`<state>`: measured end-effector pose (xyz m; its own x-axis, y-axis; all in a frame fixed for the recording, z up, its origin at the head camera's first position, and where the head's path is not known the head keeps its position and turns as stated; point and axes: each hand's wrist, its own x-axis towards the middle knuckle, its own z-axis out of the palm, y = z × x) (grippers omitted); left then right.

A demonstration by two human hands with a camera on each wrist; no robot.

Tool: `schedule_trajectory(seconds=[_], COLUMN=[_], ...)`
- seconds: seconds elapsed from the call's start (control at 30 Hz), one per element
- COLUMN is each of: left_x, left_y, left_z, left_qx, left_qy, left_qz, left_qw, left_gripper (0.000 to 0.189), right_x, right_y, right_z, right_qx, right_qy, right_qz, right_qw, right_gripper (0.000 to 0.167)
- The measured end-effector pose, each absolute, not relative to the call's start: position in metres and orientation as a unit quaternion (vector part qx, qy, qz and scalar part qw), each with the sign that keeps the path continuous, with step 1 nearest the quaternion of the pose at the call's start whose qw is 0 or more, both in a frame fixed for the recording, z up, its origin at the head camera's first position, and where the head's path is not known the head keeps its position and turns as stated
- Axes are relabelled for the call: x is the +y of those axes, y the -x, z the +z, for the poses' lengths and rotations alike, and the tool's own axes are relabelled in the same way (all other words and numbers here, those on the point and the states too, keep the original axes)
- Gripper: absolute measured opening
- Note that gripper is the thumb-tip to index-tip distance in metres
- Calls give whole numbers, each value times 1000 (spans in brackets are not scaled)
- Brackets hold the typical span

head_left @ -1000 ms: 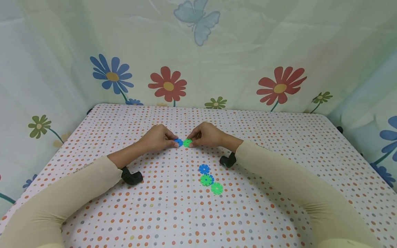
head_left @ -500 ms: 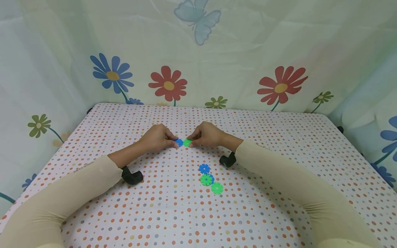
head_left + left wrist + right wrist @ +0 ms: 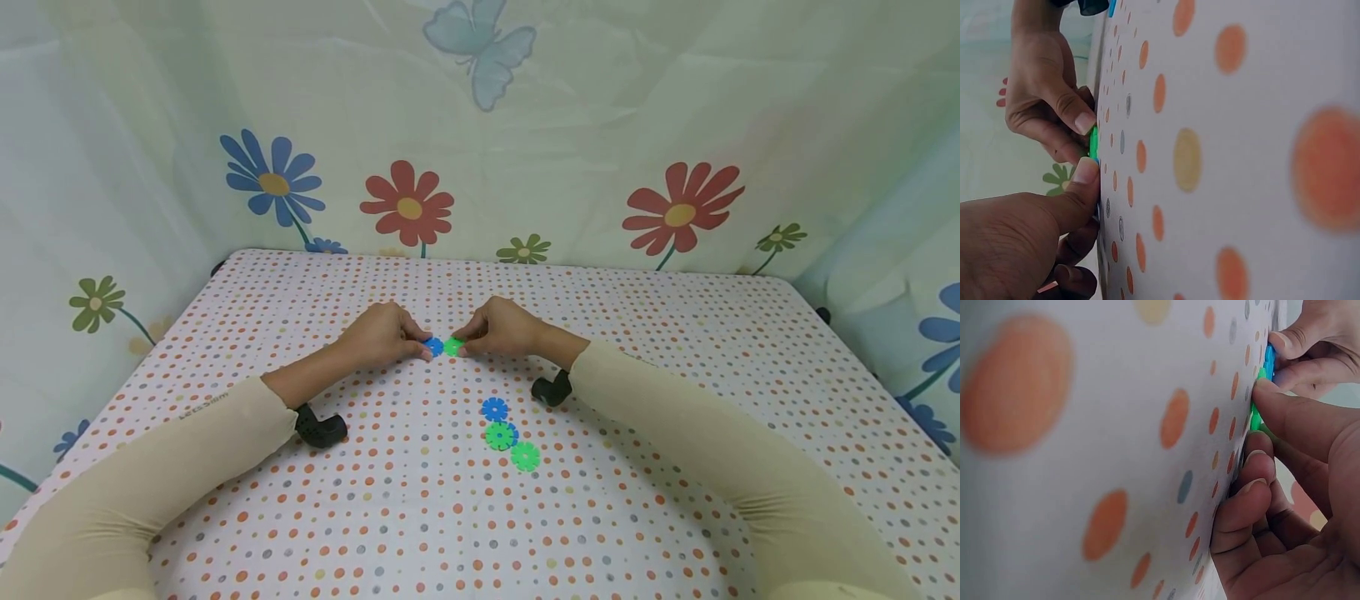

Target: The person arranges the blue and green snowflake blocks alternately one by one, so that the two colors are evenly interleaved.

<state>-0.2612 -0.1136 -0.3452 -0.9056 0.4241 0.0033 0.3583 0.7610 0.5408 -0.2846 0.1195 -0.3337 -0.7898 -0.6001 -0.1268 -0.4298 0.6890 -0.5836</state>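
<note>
Near the middle of the table my left hand [image 3: 384, 336] pinches a blue notched disc [image 3: 435, 347] between thumb and fingers. Facing it, my right hand [image 3: 501, 328] pinches a green notched disc [image 3: 452, 347] the same way. The two discs meet edge to edge, low over the tabletop. In the right wrist view the green disc [image 3: 1255, 416] lies partly behind the thumb, and the blue disc [image 3: 1269, 361] shows just beyond it. The left wrist view shows the green disc [image 3: 1093, 144] between both hands; the blue one is mostly hidden by the left thumb.
Closer to me on the dotted tablecloth [image 3: 360, 517] lie a blue disc [image 3: 494, 409], a green disc [image 3: 498, 436] overlapping another blue one [image 3: 513, 433], and a second green disc [image 3: 526, 456]. A flowered curtain [image 3: 562, 125] hangs behind the table.
</note>
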Motion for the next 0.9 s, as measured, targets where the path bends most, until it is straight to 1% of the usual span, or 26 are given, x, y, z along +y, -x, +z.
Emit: schedule_trajectory(seconds=[0.5, 0.7, 0.9], left_x=[-114, -115, -114], left_y=[261, 261, 260], left_z=[-346, -345, -345], left_qx=[934, 934, 937], left_qy=[-199, -214, -236], left_qz=[288, 279, 253], left_qw=[70, 64, 49], left_gripper=[31, 34, 33], right_x=[121, 121, 123], right_y=[287, 287, 284], right_z=[-336, -335, -333], right_qx=[907, 905, 903], right_qy=[283, 282, 301], right_qz=[-272, -276, -272], right_qw=[153, 156, 138], right_gripper=[31, 31, 31])
